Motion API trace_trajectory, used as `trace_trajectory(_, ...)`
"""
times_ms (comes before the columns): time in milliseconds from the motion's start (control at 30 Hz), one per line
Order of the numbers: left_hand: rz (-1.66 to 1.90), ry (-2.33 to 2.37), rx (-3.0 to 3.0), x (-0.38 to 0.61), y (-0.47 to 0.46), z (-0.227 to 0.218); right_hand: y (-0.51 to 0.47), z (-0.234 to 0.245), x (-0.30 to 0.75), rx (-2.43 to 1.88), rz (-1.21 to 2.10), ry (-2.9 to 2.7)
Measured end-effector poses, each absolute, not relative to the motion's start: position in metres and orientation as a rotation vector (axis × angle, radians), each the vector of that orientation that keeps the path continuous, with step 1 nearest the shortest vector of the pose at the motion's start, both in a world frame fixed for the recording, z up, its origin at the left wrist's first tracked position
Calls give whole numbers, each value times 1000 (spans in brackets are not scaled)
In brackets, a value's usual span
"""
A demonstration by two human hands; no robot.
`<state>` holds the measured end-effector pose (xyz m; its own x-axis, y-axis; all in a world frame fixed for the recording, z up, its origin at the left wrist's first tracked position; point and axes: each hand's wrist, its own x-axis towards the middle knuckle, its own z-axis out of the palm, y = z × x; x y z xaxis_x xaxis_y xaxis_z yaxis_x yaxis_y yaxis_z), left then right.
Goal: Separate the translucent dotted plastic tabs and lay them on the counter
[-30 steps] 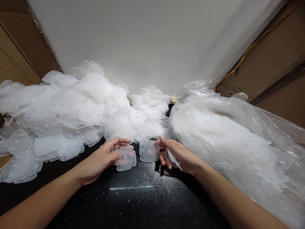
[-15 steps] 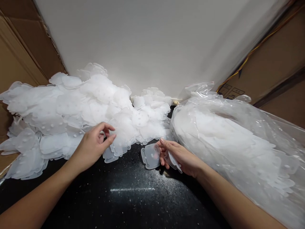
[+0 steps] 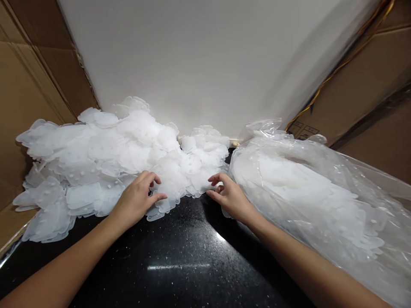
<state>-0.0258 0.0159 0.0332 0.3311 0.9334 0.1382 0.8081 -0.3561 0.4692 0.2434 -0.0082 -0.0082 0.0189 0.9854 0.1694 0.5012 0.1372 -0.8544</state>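
A big loose heap of translucent white plastic pieces (image 3: 105, 158) lies on the black speckled table (image 3: 180, 256), from the left edge to the middle. My left hand (image 3: 137, 200) rests on the heap's front edge, fingers curled and thumb pressed on a plastic piece (image 3: 159, 207) that sticks out toward me. My right hand (image 3: 229, 196) is at the heap's right front edge, index finger and thumb apart and touching the pieces; its other fingers are hidden. Right beside that hand lies a clear plastic bag (image 3: 308, 192) stuffed with more of the same pieces.
A white wall (image 3: 199, 64) stands behind the heap. Brown cardboard (image 3: 28, 98) closes the left side, and cardboard boxes (image 3: 369, 77) with a yellow cable stand at the right. The bag covers the table's right part.
The two pieces that lay apart on the black table are now at the heap's edge. Both hands moved forward to the heap; the view shifted, so the heap sits more to the right.
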Motion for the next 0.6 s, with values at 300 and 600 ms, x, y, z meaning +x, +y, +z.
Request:
trace_trajectory(300, 639, 1435, 2056, -22, 10, 41, 8, 1, 241, -1532, 520, -1562)
trace_trajectory(600, 324, 1145, 1707, -8, -8, 41, -29, 3, 256, -1404, 1628, -1450)
